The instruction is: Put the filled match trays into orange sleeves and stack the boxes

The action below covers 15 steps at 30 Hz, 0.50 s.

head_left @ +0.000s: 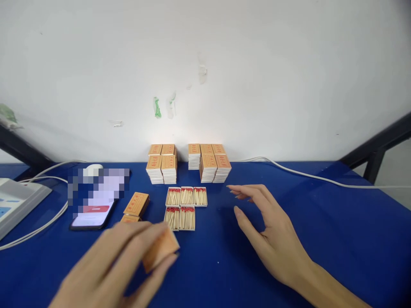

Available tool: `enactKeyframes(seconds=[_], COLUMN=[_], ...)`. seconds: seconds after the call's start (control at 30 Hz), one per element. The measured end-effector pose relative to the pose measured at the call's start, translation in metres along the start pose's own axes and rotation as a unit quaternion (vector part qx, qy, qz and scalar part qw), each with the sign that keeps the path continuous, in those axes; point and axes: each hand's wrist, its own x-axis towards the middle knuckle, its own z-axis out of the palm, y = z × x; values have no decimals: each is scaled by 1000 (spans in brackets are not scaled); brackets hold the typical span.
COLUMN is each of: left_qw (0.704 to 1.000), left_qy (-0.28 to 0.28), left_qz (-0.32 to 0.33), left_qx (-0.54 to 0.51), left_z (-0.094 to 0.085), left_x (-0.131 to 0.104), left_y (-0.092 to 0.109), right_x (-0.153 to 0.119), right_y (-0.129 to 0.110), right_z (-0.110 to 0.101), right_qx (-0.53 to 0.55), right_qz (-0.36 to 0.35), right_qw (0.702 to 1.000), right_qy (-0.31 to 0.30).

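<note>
In my left hand [118, 261] is an orange matchbox [162, 250], pinched between thumb and fingers and a little blurred. Just beyond it, several open white trays of red-tipped matches [187, 196] lie side by side in two rows on the blue tabletop. My right hand [272, 239] hovers over the table to the right of these trays, fingers apart and holding nothing. Left of the trays sit orange matchbox covers [136, 204], partly hidden behind my left hand. Toward the wall stand two groups of stacked matchboxes, a left one [161, 164] and a right one [210, 163].
A phone [96, 205] with a blurred-out screen lies at the left, with a white rounded object [93, 170] by its top end. A white power strip [19, 203] and white cables [54, 231] occupy the far left. Another cable [305, 174] runs along the wall at right.
</note>
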Motion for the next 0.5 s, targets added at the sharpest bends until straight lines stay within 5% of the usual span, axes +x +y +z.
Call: enactKeyframes(seconds=[0.1,0.27,0.5], left_qw=[994,990,976], left_qy=[-43,-30,-81], left_qz=[101,115,162], left_qx=[-9,-78,-119], left_z=[17,44,39], left_x=[17,28,23], left_y=[22,32,26], right_x=[-2,-2,-1], right_y=[2,0,-4], right_z=[1,4,9], right_qx=[-14,-26,-36], right_qz=[-17,-58,-90], right_qw=[999,994,985], right_qy=[-30,-88,-144])
